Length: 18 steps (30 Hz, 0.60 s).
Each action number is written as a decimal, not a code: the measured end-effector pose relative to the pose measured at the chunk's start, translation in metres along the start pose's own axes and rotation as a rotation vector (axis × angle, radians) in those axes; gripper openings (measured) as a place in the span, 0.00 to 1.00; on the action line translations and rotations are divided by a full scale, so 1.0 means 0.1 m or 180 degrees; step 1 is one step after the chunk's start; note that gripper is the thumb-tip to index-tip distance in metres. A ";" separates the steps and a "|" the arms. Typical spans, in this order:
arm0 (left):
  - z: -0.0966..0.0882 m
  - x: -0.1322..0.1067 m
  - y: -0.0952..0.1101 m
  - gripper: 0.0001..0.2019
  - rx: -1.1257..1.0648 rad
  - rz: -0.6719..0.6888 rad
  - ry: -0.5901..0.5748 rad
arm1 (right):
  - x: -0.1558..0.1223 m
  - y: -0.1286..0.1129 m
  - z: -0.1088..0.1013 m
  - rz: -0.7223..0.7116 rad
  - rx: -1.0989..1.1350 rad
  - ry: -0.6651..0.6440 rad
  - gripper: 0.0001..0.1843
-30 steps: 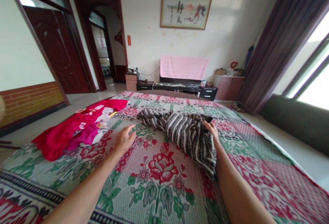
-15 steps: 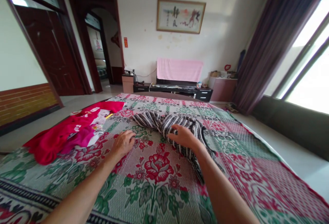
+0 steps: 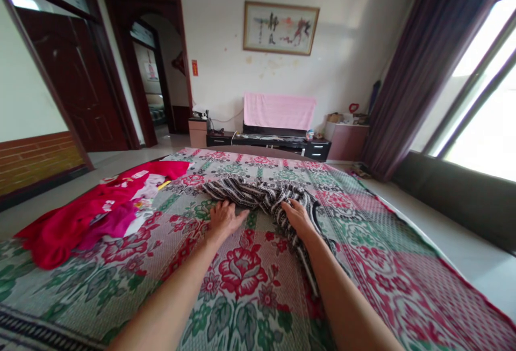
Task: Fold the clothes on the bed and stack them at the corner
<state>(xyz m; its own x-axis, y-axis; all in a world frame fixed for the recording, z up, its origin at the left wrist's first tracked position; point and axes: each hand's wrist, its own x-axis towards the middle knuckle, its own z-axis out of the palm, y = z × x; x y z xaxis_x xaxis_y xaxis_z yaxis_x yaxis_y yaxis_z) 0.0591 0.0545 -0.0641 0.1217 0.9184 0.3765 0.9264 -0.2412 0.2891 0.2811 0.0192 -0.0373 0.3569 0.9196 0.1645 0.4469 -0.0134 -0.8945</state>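
Note:
A black-and-white striped knitted garment lies bunched in a bent shape across the flowered bed cover. My left hand rests at the near edge of its left part, thumb stretched out away from the fingers, which meet the fabric. On the right part, my right hand has its fingers drawn together on the cloth, gripping a bit of it. The fingertips of that hand are partly hidden in the folds.
A heap of red and magenta clothes lies at the left of the bed cover. Beyond the far edge stand a low black cabinet and a screen under a pink cloth. A purple curtain hangs beside the window at right.
My left hand has moved right and forward to the garment's edge. My right hand has closed on the cloth. The garment's left part looks more gathered and shifted.

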 end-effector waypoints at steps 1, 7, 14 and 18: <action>0.03 0.02 0.07 0.25 -0.0015 -0.0072 -0.0010 | 0.02 0.03 -0.02 0.0074 0.0258 -0.0038 0.21; 0.12 0.20 0.28 0.18 -0.0992 -0.0433 0.0001 | 0.04 0.07 -0.04 0.0124 0.0602 -0.0297 0.18; 0.08 0.34 0.17 0.10 -0.3753 -0.1366 0.0105 | 0.06 -0.02 -0.13 0.0061 0.0568 -0.0224 0.25; 0.00 0.35 0.06 0.07 -0.5111 -0.1804 0.0139 | 0.17 0.05 -0.43 0.0039 -0.1035 0.0415 0.19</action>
<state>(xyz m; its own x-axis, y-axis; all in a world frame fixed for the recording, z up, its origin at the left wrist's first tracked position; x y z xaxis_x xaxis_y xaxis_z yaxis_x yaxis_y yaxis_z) 0.0690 0.0853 -0.0488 -0.1071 0.9922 -0.0645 -0.4214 0.0135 0.9068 0.3249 0.0176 -0.0215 0.4563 0.8609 0.2251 0.6724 -0.1679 -0.7209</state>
